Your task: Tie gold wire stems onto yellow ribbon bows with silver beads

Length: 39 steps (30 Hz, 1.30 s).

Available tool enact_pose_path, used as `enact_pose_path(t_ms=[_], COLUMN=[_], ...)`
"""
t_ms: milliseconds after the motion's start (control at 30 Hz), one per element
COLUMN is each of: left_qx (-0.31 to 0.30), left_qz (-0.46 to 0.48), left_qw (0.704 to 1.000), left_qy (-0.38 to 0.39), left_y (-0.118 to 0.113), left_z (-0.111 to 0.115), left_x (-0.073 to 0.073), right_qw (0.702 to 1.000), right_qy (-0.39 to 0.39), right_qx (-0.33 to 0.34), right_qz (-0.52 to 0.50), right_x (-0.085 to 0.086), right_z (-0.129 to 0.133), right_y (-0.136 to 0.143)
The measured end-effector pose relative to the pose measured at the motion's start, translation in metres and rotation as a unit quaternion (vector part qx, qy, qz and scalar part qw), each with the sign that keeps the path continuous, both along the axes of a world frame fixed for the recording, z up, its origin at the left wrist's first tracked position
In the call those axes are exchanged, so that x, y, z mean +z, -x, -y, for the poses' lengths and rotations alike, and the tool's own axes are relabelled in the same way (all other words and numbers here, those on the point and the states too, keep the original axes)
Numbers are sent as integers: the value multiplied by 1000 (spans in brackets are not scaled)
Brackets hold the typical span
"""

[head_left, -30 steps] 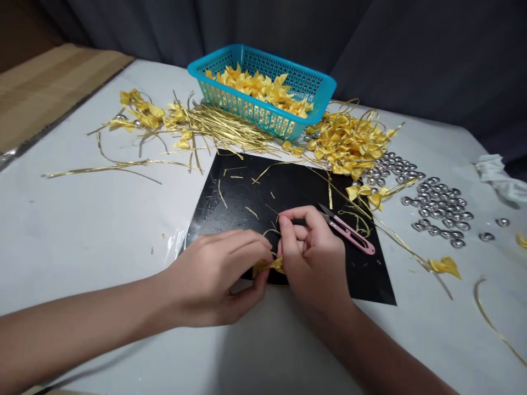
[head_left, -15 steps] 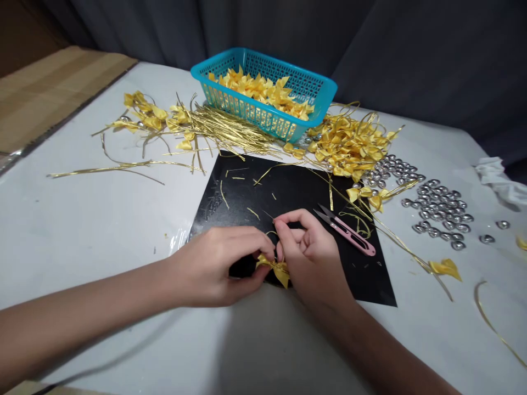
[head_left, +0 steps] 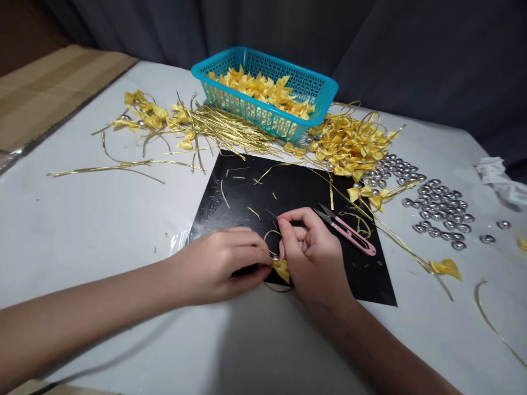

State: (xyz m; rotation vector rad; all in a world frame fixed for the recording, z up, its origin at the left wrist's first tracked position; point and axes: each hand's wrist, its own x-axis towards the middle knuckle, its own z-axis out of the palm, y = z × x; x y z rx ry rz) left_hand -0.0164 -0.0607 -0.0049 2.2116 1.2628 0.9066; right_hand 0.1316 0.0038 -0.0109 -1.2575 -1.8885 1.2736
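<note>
My left hand [head_left: 230, 266] pinches a yellow ribbon bow [head_left: 282, 270] over the near edge of a black mat [head_left: 288, 192]. One pointed end of the bow sticks out between my hands; the rest is hidden by my left fingers. My right hand [head_left: 310, 249] is closed, with thumb and forefinger pinched on a thin needle [head_left: 272, 213] that points up and left. A thin gold cord [head_left: 269, 237] loops between the two hands. Pink thread snips [head_left: 352, 236] lie on the mat just right of my right hand.
Behind the mat stands a blue basket [head_left: 263, 107] of yellow ribbon pieces. Gold cords [head_left: 234, 131] lie before it, with piled yellow bows [head_left: 349, 142] to its right. Silver beads [head_left: 442, 208] are scattered on the right of the white table [head_left: 102, 230]. Cord scraps dot the mat.
My left fingers have closed further over the bow, covering its left part. My right hand has shifted slightly right, and more of the cord loop shows between the hands.
</note>
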Motion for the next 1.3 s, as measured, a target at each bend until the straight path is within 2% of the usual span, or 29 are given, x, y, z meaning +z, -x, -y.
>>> enact_pose_path(t_ms=[100,333,733,1000,1300], left_qx=[15,69,47,40,24], left_qz=[16,6,38,14,10], left_qw=[1000,989,996,994,995], left_qy=[21,128,60,106,101], left_y=[-1,-6,-2,-6,-2], left_z=[1,0,2,2,3], left_x=[-1,4,-5,-1,-2], right_qw=[1000,1000,1000,997,993], right_qy=[-4,-16,-24,-70,-109], right_qx=[2,12,10,27,34], right_qz=[2,5,-2,8,17], right_x=[0,1,-3,-3,-1], right_z=[0,1,0,1,2], right_y=[0,0,0,0,0])
